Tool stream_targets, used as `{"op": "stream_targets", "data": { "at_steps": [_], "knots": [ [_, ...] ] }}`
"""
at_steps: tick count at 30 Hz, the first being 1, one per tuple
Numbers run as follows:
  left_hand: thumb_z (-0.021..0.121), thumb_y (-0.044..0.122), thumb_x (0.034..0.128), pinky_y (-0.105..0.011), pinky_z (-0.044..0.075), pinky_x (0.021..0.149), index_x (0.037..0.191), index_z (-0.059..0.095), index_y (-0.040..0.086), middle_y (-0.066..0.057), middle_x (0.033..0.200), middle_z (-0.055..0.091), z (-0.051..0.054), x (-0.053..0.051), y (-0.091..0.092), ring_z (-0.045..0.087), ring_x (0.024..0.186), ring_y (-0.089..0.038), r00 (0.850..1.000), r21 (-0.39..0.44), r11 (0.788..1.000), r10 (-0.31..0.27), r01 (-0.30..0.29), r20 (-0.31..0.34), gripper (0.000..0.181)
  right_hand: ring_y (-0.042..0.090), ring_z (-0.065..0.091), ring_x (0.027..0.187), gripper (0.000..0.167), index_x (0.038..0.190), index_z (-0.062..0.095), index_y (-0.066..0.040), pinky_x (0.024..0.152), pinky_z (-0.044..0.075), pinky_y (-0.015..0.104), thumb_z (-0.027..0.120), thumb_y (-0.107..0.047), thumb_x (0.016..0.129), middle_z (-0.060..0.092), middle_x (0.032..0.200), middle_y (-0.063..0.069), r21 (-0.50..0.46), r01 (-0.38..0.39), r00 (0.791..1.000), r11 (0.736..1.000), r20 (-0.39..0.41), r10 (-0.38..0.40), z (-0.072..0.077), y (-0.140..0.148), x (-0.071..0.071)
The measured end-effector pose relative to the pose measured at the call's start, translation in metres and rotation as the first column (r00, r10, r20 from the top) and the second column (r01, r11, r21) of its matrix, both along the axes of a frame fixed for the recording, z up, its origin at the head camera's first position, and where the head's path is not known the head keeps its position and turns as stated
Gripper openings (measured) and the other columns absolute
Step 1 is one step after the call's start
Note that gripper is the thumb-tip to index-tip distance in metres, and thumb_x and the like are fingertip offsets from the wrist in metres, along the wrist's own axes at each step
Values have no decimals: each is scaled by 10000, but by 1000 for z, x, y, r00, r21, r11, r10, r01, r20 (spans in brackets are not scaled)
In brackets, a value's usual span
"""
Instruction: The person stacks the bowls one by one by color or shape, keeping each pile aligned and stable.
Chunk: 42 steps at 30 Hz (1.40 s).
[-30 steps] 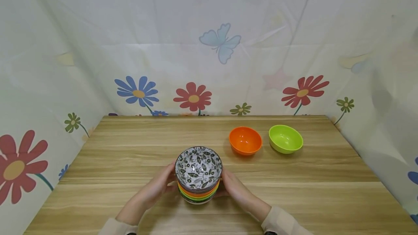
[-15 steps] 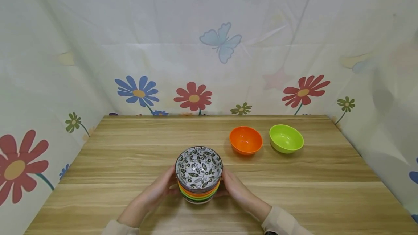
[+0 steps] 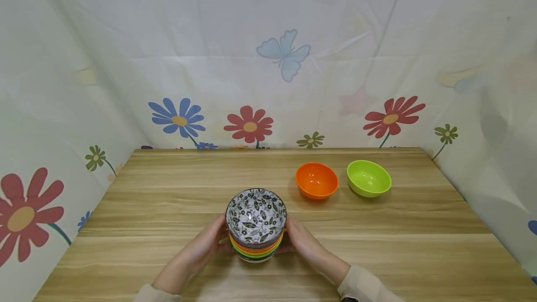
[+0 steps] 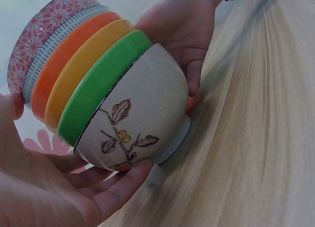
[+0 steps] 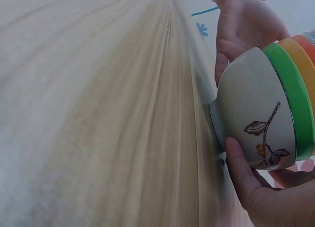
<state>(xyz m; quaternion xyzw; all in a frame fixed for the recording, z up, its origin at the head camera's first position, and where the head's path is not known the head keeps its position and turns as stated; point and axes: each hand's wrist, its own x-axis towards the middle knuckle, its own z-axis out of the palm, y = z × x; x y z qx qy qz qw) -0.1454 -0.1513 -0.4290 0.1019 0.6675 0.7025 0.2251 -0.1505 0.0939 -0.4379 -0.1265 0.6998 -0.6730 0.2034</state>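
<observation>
A stack of bowls (image 3: 256, 216) stands at the front middle of the table, held from both sides. Its top bowl is white with dark leaves inside and a pink floral outside. Below come an orange, a yellow and a green bowl (image 4: 106, 84), and at the bottom a cream bowl (image 4: 142, 113) with a painted twig. My left hand (image 3: 203, 246) grips the stack's left side, fingers curved under the cream bowl. On the other side my right hand (image 3: 308, 248) grips likewise, one finger low near the foot (image 5: 215, 121). Whether the foot touches the table I cannot tell.
An orange bowl (image 3: 316, 181) and a lime green bowl (image 3: 368, 179) stand side by side behind the stack to the right. The wooden table (image 3: 168, 190) meets a flower-printed cloth (image 3: 209, 59) at its back and sides.
Almost nothing differs: both hands keep their hold on the stack. The whole head view has shifted very slightly.
</observation>
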Motion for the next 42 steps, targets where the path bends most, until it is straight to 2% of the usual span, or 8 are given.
{"op": "stream_targets", "data": {
  "at_steps": [10,16,21,25,28,36,39,42],
  "knots": [
    [185,422,1005,-456,422,958,1404,214,-71,-286,1406,293,1,0,0,302,1299,-412,1000,16,1000,-4,4,3,635,246,604,960,707,1374,316,78,734,550,415,224,-503,981,537,1183,250,15,7,1000,1000,-10,-7,1,0,-1],
    [221,471,991,-397,443,913,1399,280,-33,-239,1396,348,0,-1,1,404,1241,-314,1000,1,1000,11,-11,14,651,257,630,937,674,1327,381,96,758,547,385,241,-471,991,585,1132,242,38,10,1000,999,-15,-9,2,1,-1],
    [236,481,986,-374,450,888,1388,297,-38,-215,1366,396,0,-1,1,458,1178,-244,1000,1,1000,20,-20,17,659,219,628,907,573,1279,469,75,752,546,340,300,-397,1001,596,1139,215,134,82,995,988,-70,-73,3,3,-3],
    [236,483,985,-363,456,868,1371,303,-59,-174,1309,453,-1,-1,0,489,1111,-191,999,1,1000,30,-30,20,669,149,579,836,425,1157,597,-23,744,496,276,366,-341,995,622,997,114,264,190,971,946,-194,-141,4,3,-7],
    [238,491,983,-361,456,871,1374,301,-57,-161,1300,459,-1,-1,0,489,1110,-189,999,1,1000,30,-30,22,677,141,543,792,304,1112,624,-85,714,460,258,413,-264,988,608,910,66,307,251,949,918,-265,-171,5,4,-10],
    [229,496,982,-372,446,897,1389,279,-56,-206,1345,413,-1,-1,1,467,1162,-234,999,5,999,32,-32,22,687,158,594,781,237,1138,608,-53,644,527,243,489,-141,953,630,1026,120,259,270,938,927,-290,-192,7,5,-16],
    [225,490,984,-383,441,909,1390,277,-54,-215,1355,401,-1,-1,1,458,1173,-244,999,4,999,37,-37,25,681,197,602,876,213,1108,626,-50,699,528,252,519,-74,926,629,1068,115,268,283,907,921,-387,-167,7,7,-19],
    [227,495,983,-393,437,916,1389,280,-49,-218,1356,397,-2,-1,2,455,1179,-253,999,3,999,38,-38,26,681,227,606,935,208,1086,641,-55,729,527,238,556,-36,896,633,1075,97,277,299,856,913,-500,-129,8,9,-22]
  ]
}}
